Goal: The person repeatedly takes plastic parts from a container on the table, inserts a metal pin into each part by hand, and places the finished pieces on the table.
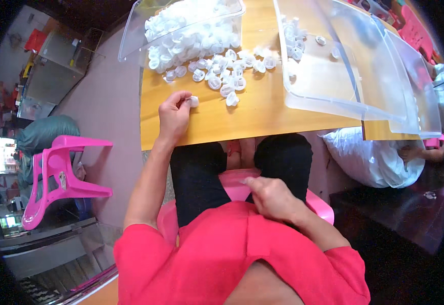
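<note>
Near the front left of the wooden table [262,118], my left hand [174,115] pinches a small white plastic cap-like piece [194,101] between thumb and fingers. My right hand [273,197] is held low over my lap, in front of a pink seat edge. Its fingers are curled closed, and whatever they hold, if anything, cannot be made out. Just beyond my left hand, several loose translucent white plastic pieces [225,76] of the same sort lie scattered on the tabletop. They spill from a heap [191,33] by a clear plastic bin [130,38].
A second clear bin [329,101] on the right holds a few pieces. Beyond its side is another person's hand [410,152] by a white sack [374,157]. A pink plastic chair [62,173] lies at the left, near a green sack [49,133].
</note>
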### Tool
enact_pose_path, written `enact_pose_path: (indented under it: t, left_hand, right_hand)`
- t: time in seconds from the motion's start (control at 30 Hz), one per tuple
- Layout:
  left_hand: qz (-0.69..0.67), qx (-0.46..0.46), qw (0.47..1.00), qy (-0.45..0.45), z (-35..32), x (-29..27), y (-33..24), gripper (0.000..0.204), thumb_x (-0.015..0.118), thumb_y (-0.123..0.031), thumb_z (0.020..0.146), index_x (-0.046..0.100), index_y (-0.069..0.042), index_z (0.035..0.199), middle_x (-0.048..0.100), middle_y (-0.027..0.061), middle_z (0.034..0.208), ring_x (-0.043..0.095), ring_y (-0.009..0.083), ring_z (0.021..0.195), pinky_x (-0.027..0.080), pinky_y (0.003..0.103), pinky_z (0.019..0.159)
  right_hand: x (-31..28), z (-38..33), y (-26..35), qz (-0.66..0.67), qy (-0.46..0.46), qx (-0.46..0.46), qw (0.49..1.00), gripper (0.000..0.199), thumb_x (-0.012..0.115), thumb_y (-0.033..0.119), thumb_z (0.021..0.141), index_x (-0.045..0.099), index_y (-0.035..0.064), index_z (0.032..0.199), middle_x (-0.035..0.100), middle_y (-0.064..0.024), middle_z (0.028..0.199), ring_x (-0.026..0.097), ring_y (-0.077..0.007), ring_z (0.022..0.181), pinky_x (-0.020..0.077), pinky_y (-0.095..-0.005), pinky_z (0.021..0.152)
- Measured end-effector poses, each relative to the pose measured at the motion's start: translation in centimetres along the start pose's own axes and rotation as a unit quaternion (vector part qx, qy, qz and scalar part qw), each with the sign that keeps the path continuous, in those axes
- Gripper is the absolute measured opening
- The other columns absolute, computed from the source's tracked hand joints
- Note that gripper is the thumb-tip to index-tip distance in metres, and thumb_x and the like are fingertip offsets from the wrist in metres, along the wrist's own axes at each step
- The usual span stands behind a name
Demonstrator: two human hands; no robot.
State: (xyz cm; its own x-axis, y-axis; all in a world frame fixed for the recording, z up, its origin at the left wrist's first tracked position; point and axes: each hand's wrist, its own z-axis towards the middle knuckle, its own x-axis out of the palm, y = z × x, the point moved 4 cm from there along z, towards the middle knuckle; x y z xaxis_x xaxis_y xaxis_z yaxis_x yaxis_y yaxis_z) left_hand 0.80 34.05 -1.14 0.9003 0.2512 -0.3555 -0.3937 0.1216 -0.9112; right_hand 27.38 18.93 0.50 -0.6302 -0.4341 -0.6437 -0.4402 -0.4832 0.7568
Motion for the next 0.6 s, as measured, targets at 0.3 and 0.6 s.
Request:
enact_pose_path:
  t: [0.3,0.6]
  left_hand:
    - [-0.404,-0.239,0.872,0.140,-10.0,2.4,-8.0,0.006,0.056,0.004,0.087,0.056,0.003,0.093,0.066,0.0156,0.088,0.065,0.0184,0.072,0.050,0.024,0.055]
    - [-0.443,-0.243,0.848,0.161,-14.2,0.7,-6.0,0.021,0.058,-0.003,0.088,0.056,0.002,0.108,0.064,0.0147,0.099,0.064,0.0217,0.082,0.053,0.029,0.070]
  right_hand:
    - [-3.8,6.1,2.6,0.186,-0.199,0.085,0.958,0.014,0.059,0.006,0.083,0.060,-0.0023,0.094,0.061,-0.0172,0.073,0.061,-0.0233,0.062,0.0474,-0.0333,0.057]
    - [-0.4,7.3,3.0,0.302,-0.144,0.153,0.930,0.012,0.060,0.006,0.082,0.066,-0.0029,0.088,0.066,-0.0081,0.069,0.060,-0.0078,0.065,0.0482,-0.0241,0.058]
